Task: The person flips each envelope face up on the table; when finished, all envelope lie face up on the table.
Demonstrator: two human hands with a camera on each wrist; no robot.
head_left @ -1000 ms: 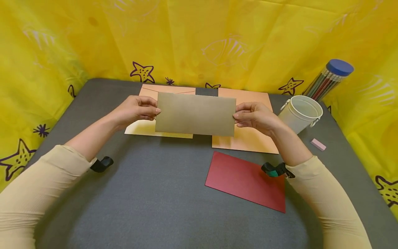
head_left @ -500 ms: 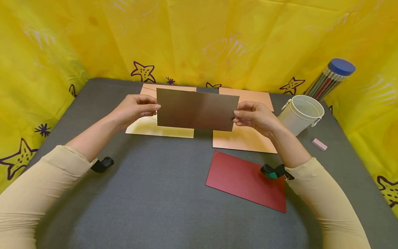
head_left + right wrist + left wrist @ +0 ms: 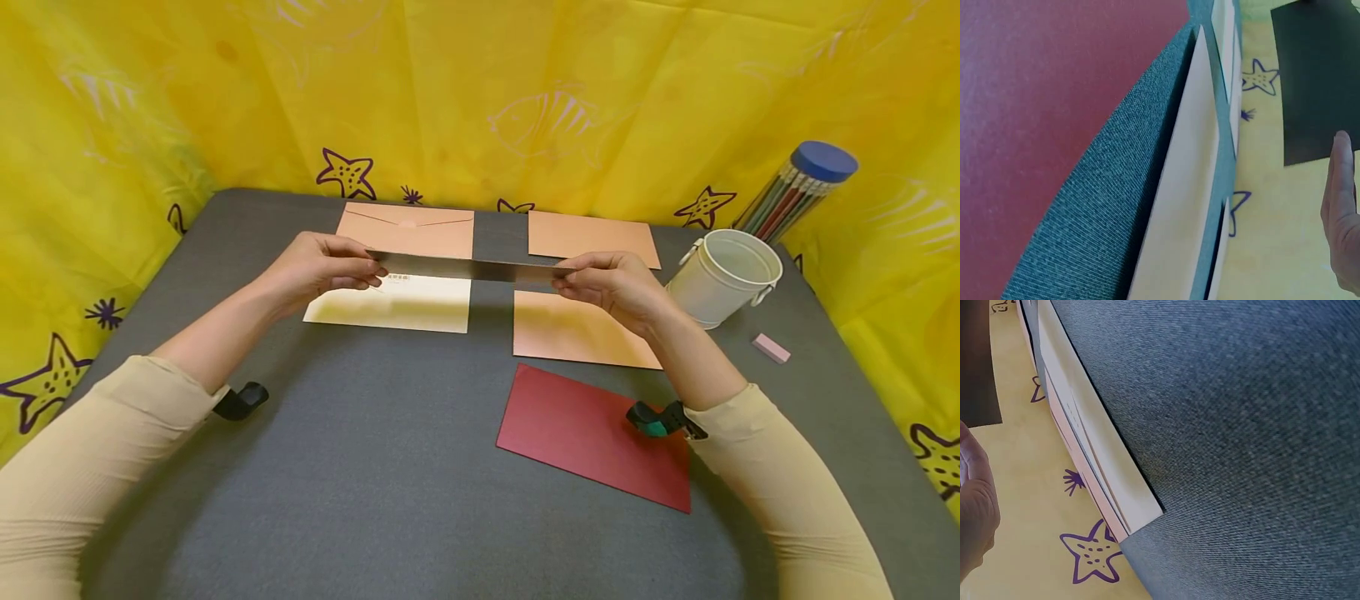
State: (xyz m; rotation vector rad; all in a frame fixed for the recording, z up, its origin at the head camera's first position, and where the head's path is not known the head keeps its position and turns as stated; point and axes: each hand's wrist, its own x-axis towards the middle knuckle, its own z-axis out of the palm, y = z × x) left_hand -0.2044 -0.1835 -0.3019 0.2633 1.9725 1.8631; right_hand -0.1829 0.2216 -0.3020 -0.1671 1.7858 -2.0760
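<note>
My left hand (image 3: 326, 267) and right hand (image 3: 611, 283) pinch the two short ends of a gold-brown envelope (image 3: 468, 267) between thumbs and fingers. It is held above the table, tilted so that the head view catches only a thin strip of it. In the left wrist view the envelope (image 3: 977, 369) looks dark, with the left hand (image 3: 975, 506) at its corner; the right wrist view shows its dark face (image 3: 1313, 81) beside the right hand (image 3: 1344, 219). Behind and below lie a peach envelope with a pointed flap (image 3: 408, 237), a cream envelope (image 3: 397, 308) and peach envelopes (image 3: 588, 329) on the right.
A red envelope (image 3: 585, 433) lies askew under the right forearm. To the right stand a cream pail (image 3: 701, 283) with side handles and a blue-capped tube of pencils (image 3: 787, 192). A pink eraser (image 3: 771, 348) lies near the pail. Yellow printed cloth (image 3: 450, 100) surrounds the grey table (image 3: 360, 467).
The held envelope has tipped from facing the head camera to nearly edge-on, its visible face turning from light gold to dark brown. Both hands keep their grip in almost the same place.
</note>
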